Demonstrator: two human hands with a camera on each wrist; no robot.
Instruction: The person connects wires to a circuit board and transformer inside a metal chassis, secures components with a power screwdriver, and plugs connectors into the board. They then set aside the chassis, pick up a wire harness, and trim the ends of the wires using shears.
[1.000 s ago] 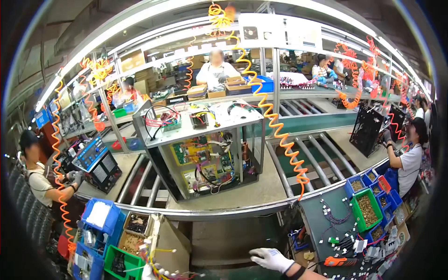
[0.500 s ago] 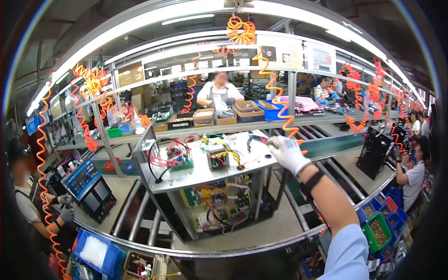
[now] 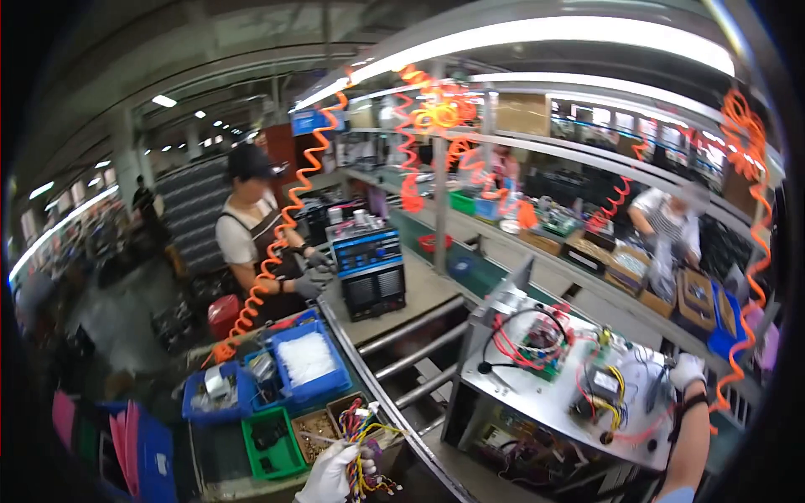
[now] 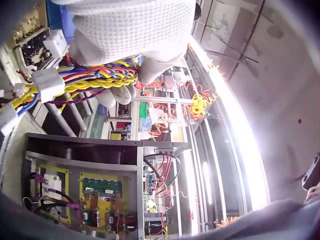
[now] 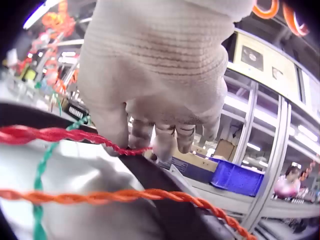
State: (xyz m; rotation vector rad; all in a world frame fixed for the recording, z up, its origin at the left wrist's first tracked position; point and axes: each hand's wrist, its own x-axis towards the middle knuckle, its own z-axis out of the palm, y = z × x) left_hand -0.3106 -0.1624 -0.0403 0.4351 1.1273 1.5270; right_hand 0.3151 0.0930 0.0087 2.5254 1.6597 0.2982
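Note:
In the head view my gloved left hand (image 3: 329, 478) grips a bundle of multicoloured wires (image 3: 369, 446) beside the parts bins. Close up in the left wrist view, the hand (image 4: 135, 30) has its fingers round the twisted wires (image 4: 100, 77), whose white connectors (image 4: 48, 84) hang out on one side. My gloved right hand (image 3: 688, 371) is at the far right corner of the metal chassis (image 3: 537, 401). Seen from the right wrist, that hand (image 5: 155, 70) has bent fingers closed at a red twisted wire (image 5: 60, 135), over a dark strip; the fingertips are partly hidden.
Blue bins (image 3: 312, 360) and a green bin (image 3: 274, 444) stand at the lower left. Beyond the rollers (image 3: 419, 350) a worker (image 3: 251, 226) handles a blue-fronted unit (image 3: 369, 267). Coiled orange hoses (image 3: 289, 210) hang down. Another worker (image 3: 667, 222) sits across the line.
The head view has swung left. My right hand has reached up from low down to the chassis's far corner; my left hand has come into view with the wire bundle.

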